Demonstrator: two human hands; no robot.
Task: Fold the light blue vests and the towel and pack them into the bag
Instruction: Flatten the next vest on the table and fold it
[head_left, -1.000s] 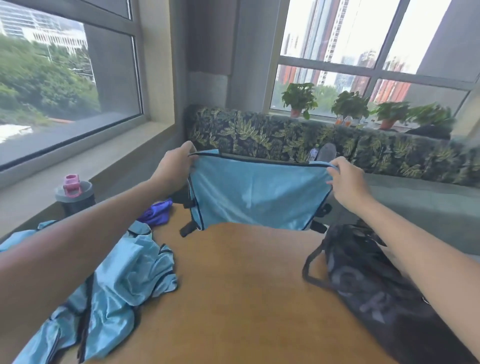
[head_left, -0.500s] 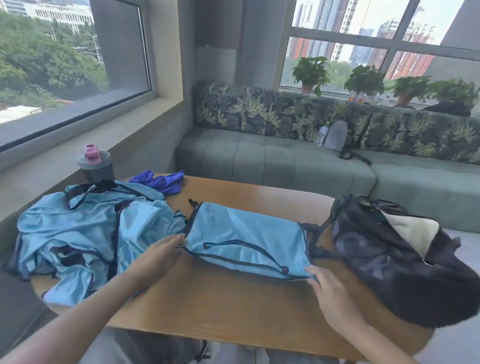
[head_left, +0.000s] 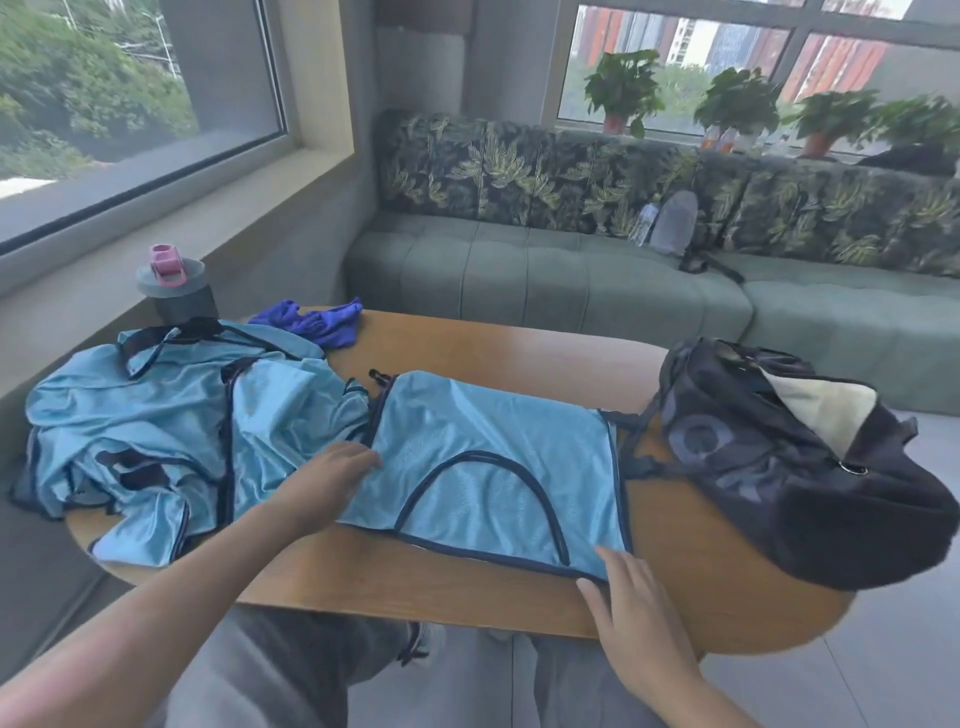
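Head view: wooden table (head_left: 467, 358) before a green sofa (head_left: 545, 275), both hands' fingers (head_left: 618, 566) straight on the flattened vest (head_left: 493, 447)

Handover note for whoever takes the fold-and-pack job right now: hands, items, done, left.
Left hand: open, flat on the left edge of the spread vest.
Right hand: open, fingertips at that vest's near right corner.
Items: vest lies flat mid-table; pile of unfolded vests at left; purple towel behind the pile; bag open at right.
Done: one vest laid out.
Left: fold it, the pile and the towel; pack all.
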